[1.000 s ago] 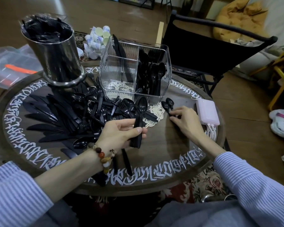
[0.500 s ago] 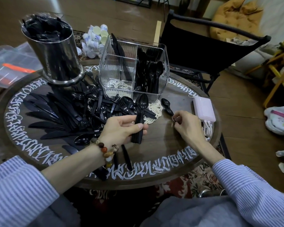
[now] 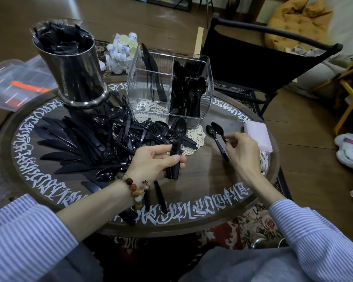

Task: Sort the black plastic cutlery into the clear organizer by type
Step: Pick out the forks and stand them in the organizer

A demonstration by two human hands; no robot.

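Observation:
A heap of black plastic cutlery (image 3: 102,139) covers the left half of the round table (image 3: 202,180). The clear organizer (image 3: 151,84) stands behind it, with knives in its left rear part and spoons and forks on its right side. My left hand (image 3: 153,159) grips a stacked bundle of black spoons (image 3: 176,139), bowls pointing up. My right hand (image 3: 243,151) pinches the handles of two black spoons (image 3: 214,129) lying on the table right of the doily.
A steel canister (image 3: 73,74) lined with a black bag stands at the back left. A pink box (image 3: 257,137) lies by the right rim. A lace doily (image 3: 194,137) sits under the organizer. A black chair (image 3: 263,64) stands behind the table.
My right hand drew back a little along the two spoons and now pinches their handles. My left hand keeps the spoon bundle in about the same place.

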